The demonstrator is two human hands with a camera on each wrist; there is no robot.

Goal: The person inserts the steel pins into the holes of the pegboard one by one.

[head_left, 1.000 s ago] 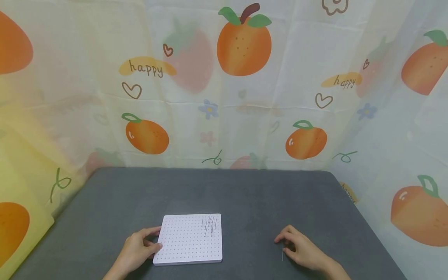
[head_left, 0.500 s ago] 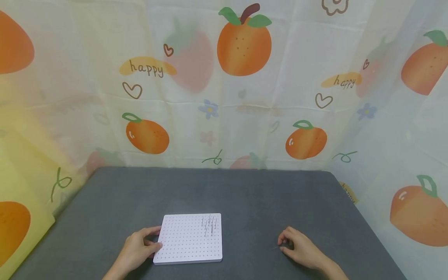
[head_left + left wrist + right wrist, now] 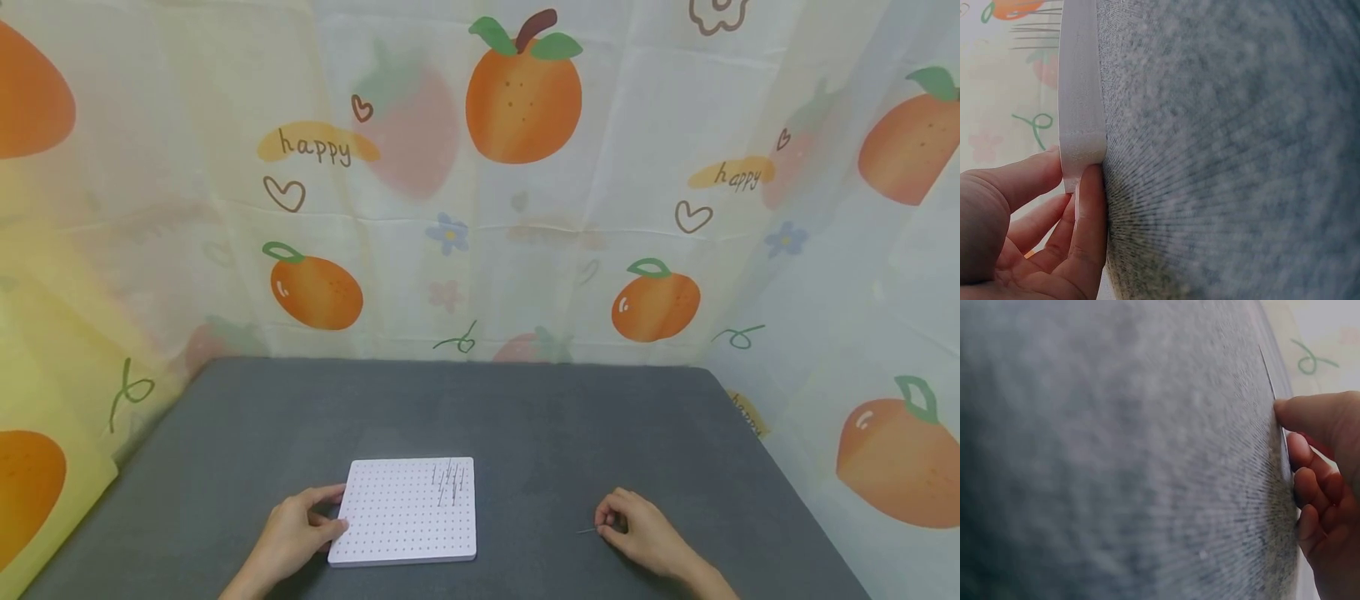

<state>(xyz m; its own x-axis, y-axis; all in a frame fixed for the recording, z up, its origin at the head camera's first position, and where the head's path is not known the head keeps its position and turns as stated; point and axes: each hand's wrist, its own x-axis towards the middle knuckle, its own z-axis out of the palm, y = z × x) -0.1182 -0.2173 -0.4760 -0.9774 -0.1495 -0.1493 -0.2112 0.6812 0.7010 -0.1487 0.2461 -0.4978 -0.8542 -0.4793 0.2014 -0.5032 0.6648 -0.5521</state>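
Observation:
A white perforated board (image 3: 393, 521) lies flat on the grey table. Several thin dark pins (image 3: 453, 483) stand up from its far right part. My left hand (image 3: 288, 533) grips the board's left edge; in the left wrist view the thumb (image 3: 1029, 178) lies on the top face and a finger presses the board's side (image 3: 1079, 94). To the right, apart from the board, my right hand (image 3: 637, 532) pinches a thin metal needle (image 3: 585, 531) low over the table. One end of the needle (image 3: 1266, 365) sticks out past the thumb; the fingers hide part of it.
The dark grey tabletop (image 3: 525, 417) stretches behind and between the hands. A patterned fruit curtain (image 3: 480, 208) hangs along the table's back edge and both sides.
The needle in my right hand has turned from hanging upright to nearly level, pointing left, and the right hand's fingers have drawn closer together. Left hand and board have stayed put.

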